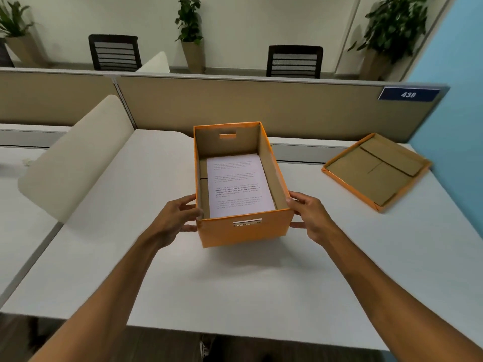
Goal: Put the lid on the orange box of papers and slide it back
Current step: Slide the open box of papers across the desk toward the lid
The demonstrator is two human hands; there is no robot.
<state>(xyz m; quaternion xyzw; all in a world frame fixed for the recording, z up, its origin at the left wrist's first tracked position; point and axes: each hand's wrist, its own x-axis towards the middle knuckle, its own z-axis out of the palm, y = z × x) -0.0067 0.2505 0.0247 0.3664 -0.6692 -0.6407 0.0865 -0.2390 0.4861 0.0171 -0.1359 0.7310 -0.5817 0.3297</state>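
Orange cardboard, the open box [244, 229] sits mid-worktop [235, 288] with printed papers [239, 185] flat inside, the left hand [177, 218] and right hand [309, 218] pressed against its near corners, fingers spread, steadying rather than lifting. Its lid [376, 171] lies upside down, well apart to the right, so I'd flip it and lower it level. Beyond stand a beige partition [261, 108], chairs [294, 61] and potted plants [189, 27].

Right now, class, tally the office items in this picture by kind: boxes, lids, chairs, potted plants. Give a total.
Orange box: 1
Lid: 1
Chairs: 2
Potted plants: 3
Total: 7
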